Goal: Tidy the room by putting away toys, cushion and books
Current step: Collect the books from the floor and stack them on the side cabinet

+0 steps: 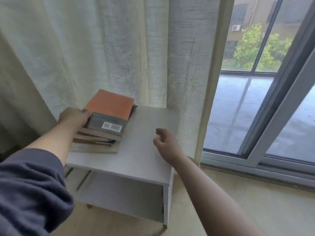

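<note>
On the white bench (144, 132), left half, toward the rear-left corner: stack of books (97, 142), several deep, lying flat, edges uneven, lower ones jutting toward the front edge. Topmost: top book (110, 106), orange and grey cover, white barcode label (112, 127) near its front edge, slightly skewed against those below. Dark corner of another volume poking out behind it at the rear.

Left hand (73, 118) grasping top book at its left edge, thumb on the cover's near-left corner, fingers round the side and out of sight. Maybe catching the book beneath too, cannot tell. Forearm bare, dark grey sleeve (29, 184) bunched up at lower left.

Right hand (166, 143) released, over the bench's right half near the front-right edge, well apart from the stack. Fingers loosely curled, thumb out, nothing in it. Touching the surface or just above it: cannot tell.

Under the top: open lower shelf (119, 193) of the same bench, gold-toned feet at the front corners.

Behind the rear edge: pale sheer curtain (102, 48), hanging down past bench height. Right of the bench: sliding window (281, 103) with grey frame, green tree (252, 46) outside. Light wood floor (255, 206) beneath.
</note>
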### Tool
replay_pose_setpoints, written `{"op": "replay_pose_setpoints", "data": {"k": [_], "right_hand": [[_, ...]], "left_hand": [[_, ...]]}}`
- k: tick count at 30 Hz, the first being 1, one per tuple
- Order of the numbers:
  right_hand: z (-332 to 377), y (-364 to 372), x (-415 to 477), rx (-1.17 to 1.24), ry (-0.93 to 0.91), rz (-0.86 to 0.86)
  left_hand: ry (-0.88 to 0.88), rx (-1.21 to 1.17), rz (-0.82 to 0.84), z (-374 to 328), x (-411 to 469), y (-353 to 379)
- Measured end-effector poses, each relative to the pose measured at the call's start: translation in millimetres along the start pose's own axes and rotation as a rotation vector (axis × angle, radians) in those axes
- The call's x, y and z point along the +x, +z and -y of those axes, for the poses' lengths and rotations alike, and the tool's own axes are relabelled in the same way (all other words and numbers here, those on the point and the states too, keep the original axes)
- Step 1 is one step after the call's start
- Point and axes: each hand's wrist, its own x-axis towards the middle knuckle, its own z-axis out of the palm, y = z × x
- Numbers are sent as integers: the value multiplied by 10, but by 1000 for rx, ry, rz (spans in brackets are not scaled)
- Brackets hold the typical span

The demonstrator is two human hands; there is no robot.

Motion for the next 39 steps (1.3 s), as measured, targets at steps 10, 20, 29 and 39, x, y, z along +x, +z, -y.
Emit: {"op": "replay_pose_setpoints", "data": {"k": [10,20,29,39], "right_hand": [[-6,-125,-132,309,116,-147],[-1732,-1721,-2149,409,534,-787],[-2422,-2676,-3931,414,793,-870],[-3783,-2758,-6091,373,1265,-1047]], "left_hand": [[827,346,37,-724,-1120,1012],[1215,166,580,-1048,-3306,2772],[1356,389,1054,-613,-5363,3748],[1192,641,1498,572,-7050,4579]]}}
